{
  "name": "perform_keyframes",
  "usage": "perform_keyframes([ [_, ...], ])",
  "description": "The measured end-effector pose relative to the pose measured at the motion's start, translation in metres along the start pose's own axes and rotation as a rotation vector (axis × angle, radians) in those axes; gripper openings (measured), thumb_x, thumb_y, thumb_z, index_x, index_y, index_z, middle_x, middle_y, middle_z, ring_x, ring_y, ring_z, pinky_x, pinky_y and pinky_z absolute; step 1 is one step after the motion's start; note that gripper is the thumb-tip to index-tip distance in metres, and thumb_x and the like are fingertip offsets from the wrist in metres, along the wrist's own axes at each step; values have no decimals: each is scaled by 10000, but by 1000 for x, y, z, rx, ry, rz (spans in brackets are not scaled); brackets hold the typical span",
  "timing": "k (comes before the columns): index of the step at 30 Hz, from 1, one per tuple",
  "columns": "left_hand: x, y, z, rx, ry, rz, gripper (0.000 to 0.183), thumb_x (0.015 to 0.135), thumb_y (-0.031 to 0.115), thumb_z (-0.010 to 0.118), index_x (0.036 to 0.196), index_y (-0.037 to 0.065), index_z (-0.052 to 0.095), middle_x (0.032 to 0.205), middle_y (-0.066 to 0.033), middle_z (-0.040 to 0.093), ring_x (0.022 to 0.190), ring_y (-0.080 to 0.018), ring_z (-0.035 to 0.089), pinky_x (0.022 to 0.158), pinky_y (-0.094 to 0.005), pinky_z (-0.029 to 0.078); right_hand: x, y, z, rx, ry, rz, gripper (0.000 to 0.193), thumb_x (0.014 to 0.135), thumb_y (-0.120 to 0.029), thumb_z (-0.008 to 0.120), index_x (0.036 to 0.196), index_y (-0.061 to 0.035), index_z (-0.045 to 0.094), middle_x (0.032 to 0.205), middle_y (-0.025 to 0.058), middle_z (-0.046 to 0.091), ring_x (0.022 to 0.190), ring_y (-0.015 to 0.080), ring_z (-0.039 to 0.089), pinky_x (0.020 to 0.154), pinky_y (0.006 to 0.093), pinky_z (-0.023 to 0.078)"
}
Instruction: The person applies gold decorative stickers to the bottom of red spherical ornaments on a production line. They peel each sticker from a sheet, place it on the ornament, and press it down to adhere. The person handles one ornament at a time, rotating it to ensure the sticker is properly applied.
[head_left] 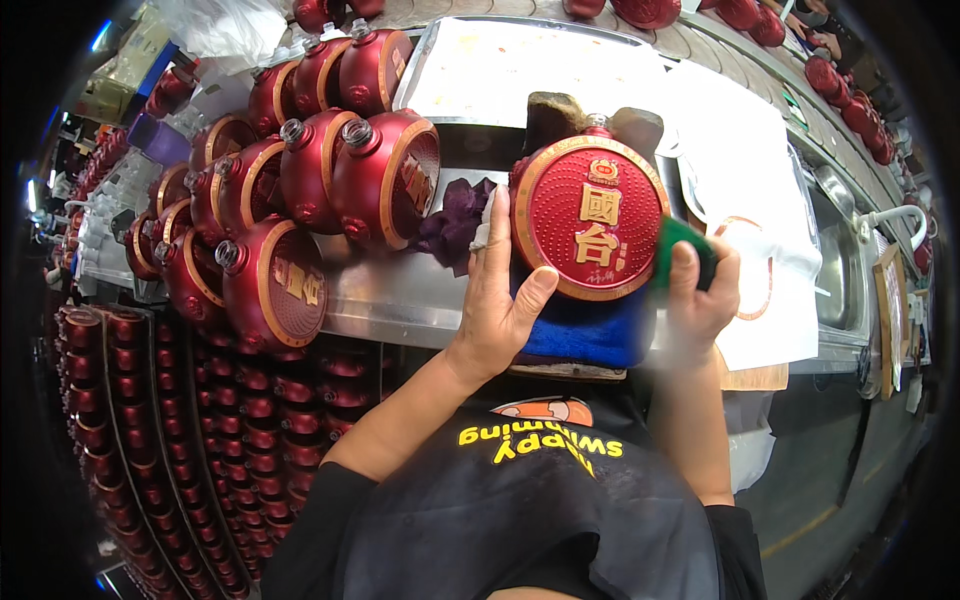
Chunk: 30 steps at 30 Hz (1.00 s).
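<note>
A round, flat-faced red bottle (568, 232) with a gold rim and raised gold characters lies face up in front of me, its neck pointing away. My left hand (497, 300) steadies it from the left, fingers straight along its side and thumb by the lower rim. Something whitish wraps one fingertip. In my right hand (705, 290), slightly blurred, a green scouring pad (664, 262) is pinched against the bottle's right edge. Beneath the bottle is a blue cloth (585, 340), and two brown pads (637, 128) flank its neck. A crumpled purple cloth (455, 225) lies beside my left fingers.
Several similar red bottles (385, 185) stand on the metal worktop (390, 300) to the left. Racks of more red bottles (270, 425) fill the lower left. Beyond lies a white-lined tray (520, 70). White sheets (770, 290) and a sink (835, 265) are on the right.
</note>
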<state>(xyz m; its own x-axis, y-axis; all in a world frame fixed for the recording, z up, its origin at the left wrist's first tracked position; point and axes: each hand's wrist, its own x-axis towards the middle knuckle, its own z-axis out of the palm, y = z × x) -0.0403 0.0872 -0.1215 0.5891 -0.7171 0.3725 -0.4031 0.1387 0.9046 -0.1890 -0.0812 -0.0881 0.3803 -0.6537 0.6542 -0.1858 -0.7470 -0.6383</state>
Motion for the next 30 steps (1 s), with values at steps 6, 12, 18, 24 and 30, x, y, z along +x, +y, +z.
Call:
perform_keyframes([
  [6, -9, 1, -3, 108, 32, 7, 847, 1079, 370, 563, 1628, -109, 132, 1644, -298, 321, 1515, -400, 344, 1241, -431, 229, -9, 2, -5, 173, -116, 134, 234, 1012, -199, 731, 1091, 1, 639, 891, 52, 667, 786, 129, 616, 741, 302, 527],
  [12, -29, 20, -6, 707, -52, 403, 911, 1035, 656, 435, 1647, 11, 235, 1640, -274, 356, 1530, -490, 294, 1214, -685, 84, -7, 11, -14, 603, -43, 375, 202, 1062, -231, 665, 1057, -49, 577, 842, -22, 627, 679, 20, 552, 592, 170, 438],
  [18, 19, 44, -25, 894, -260, 366, 864, 1036, 704, 320, 1570, 35, 447, 1516, -159, 567, 1532, -428, 321, 1244, -652, 41, -17, 22, -3, 532, -97, 497, 219, 1042, -203, 694, 1098, -13, 602, 959, 11, 647, 850, 79, 580, 782, 218, 480],
  [24, 55, 61, -2, 954, -422, 576, 707, 979, 621, 491, 1484, 134, 580, 1436, -64, 629, 1528, -328, 362, 1265, -660, 1, -16, 21, -4, 616, -115, 515, 216, 1046, -198, 686, 1102, -10, 594, 977, 22, 647, 867, 86, 583, 793, 226, 483],
  [30, 57, 55, -35, 982, -198, 410, 600, 1015, 445, 585, 1518, 120, 553, 1399, -100, 663, 1462, -353, 439, 1237, -646, 142, -13, 23, -3, 533, -153, 476, 241, 1054, -234, 674, 1105, -14, 592, 971, 20, 625, 875, 89, 573, 792, 232, 477],
])
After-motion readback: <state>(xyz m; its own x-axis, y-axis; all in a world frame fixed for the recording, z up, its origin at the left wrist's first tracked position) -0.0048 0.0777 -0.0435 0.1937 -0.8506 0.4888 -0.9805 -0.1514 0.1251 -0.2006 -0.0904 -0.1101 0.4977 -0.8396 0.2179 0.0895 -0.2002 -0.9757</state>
